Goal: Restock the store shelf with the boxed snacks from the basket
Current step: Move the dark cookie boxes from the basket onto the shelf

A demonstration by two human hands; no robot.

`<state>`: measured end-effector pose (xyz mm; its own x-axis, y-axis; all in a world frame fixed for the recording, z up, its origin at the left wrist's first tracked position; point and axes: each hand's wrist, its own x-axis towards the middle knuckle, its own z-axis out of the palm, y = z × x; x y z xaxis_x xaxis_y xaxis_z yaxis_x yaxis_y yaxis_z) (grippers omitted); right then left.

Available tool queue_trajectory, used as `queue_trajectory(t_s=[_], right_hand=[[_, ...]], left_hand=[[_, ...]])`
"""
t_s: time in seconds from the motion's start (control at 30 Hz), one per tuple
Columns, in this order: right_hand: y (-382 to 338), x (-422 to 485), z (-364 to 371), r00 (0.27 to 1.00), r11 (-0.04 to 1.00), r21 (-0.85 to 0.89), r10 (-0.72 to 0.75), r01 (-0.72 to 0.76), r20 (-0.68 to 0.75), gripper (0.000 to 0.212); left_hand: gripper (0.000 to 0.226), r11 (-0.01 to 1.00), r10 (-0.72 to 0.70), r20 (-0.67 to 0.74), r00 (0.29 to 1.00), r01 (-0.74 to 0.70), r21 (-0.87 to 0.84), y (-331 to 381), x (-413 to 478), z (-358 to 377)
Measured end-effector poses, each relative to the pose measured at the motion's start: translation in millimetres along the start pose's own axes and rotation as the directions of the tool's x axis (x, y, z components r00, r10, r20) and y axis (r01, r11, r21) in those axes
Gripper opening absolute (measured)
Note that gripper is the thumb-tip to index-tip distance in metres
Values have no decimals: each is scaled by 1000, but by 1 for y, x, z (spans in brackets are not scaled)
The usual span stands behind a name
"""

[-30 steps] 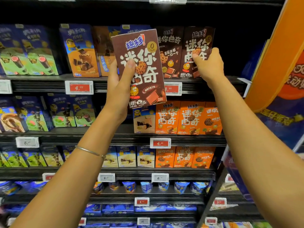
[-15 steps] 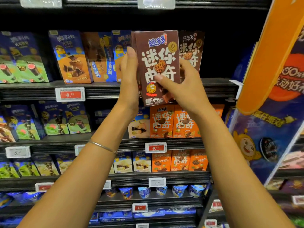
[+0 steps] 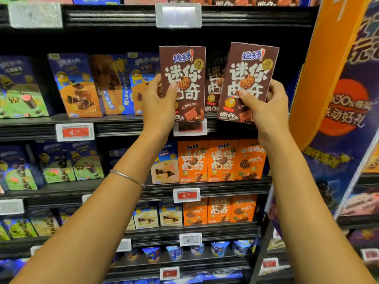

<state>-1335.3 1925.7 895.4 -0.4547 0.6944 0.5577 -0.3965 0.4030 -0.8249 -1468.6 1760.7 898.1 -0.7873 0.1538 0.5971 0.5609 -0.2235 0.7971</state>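
Fingers (image 3: 273,89) of right hand (image 3: 268,111) now around second box (image 3: 249,74).

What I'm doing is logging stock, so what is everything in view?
left brown box: 1, brown, held before the upper shelf
right brown box: 1, brown, held beside it
shelved brown box: 1 seen, brown, behind and between those
orange boxes: 6, orange, three on each of two shelves below
blue boxes: several, blue, upper shelf left
price tags: several, red or white, shelf edges
banner: 1, orange and blue, right
bracelet: 1, silver, left wrist
left hand: 1, fingers grip left brown box
right hand: 1, fingers grip right brown box
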Motion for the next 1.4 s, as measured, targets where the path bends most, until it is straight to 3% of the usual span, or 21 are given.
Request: queue_trajectory(t_s=[0.23,0.37,0.63,0.87,1.07,1.2,1.4], right_hand=[[7,26,-17,963,969,-213,-172,127,-209,59],[20,41,-14,939,910,-403,-220,100,-265,71],[41,73,-2,958,834,-552,-143,-19,-249,75],[54,110,6,975,777,-615,-5,-135,-221,62],[60,135,7,972,656,-725,65,-212,-226,50],[66,145,13,966,668,-702,112,-246,-232,36],[73,166,19,957,596,-752,235,-282,-173,41]], left_hand=[[23,998,18,48,999,-21,64,2,0,10],[28,993,24,94,995,-35,109,8,2,26],[38,935,15,135,991,-62,349,14,3,56],[38,892,5,108,994,-53,448,17,3,75],[46,830,9,85,996,-55,555,13,3,82],[46,821,40,61,997,-68,567,11,0,85],[47,821,52,84,995,-91,563,8,-2,87]])
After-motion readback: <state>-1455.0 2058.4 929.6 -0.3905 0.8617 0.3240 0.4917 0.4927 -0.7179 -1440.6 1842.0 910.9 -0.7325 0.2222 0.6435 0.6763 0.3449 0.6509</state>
